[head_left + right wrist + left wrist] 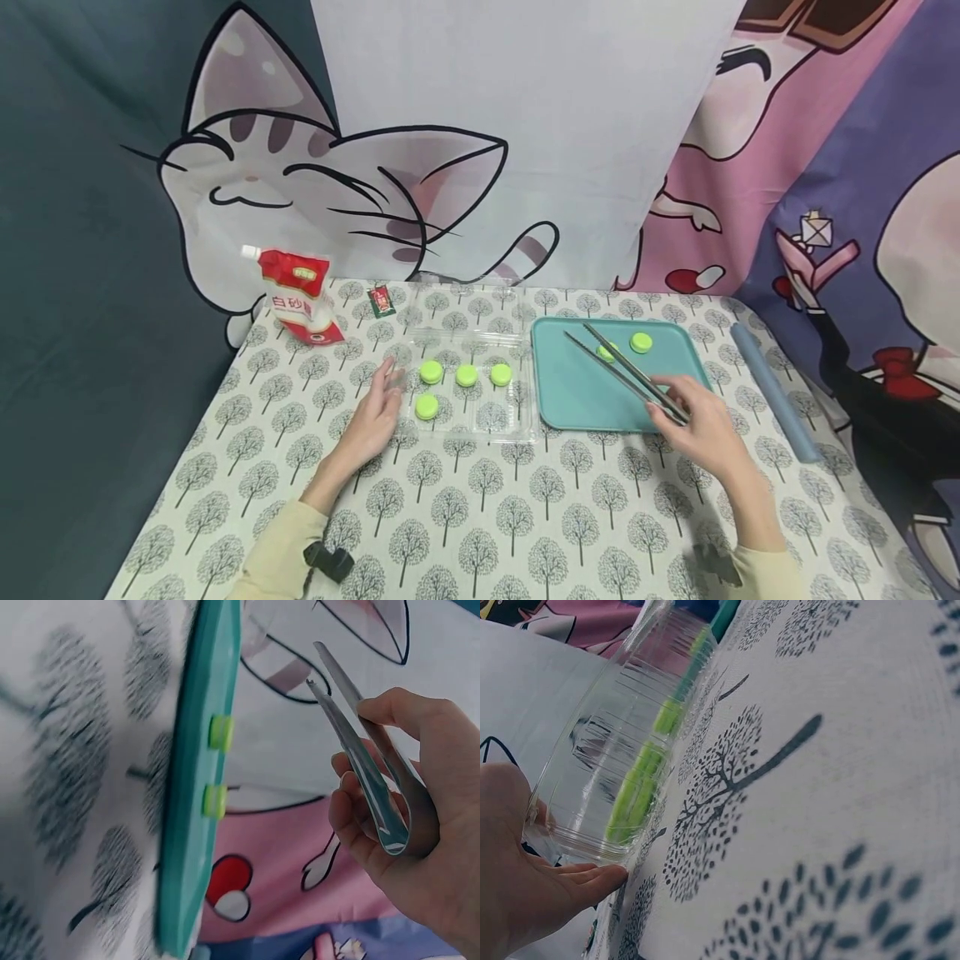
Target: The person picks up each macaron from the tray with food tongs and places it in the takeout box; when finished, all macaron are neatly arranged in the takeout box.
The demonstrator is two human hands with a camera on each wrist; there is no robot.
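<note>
Head view: metal tongs [624, 362] are gripped by the right hand [697, 421], their tips parted above the tray [573, 392], where two green macarons [641, 342] are set toward its far edge. The left side of a clear box [476, 437] is touched by the left hand [372, 414], its fingers extended. Four more macarons [467, 375] are held inside. A red-and-white pouch [296, 296] is placed near the far left corner of the table [311, 517].

Beyond the left hand [372, 417] hung a cartoon-cat backdrop [405, 175], beyond the right hand [699, 421] a pink backdrop [738, 208]; a tree-print tablecloth [480, 500] covered the desk [585, 533].
</note>
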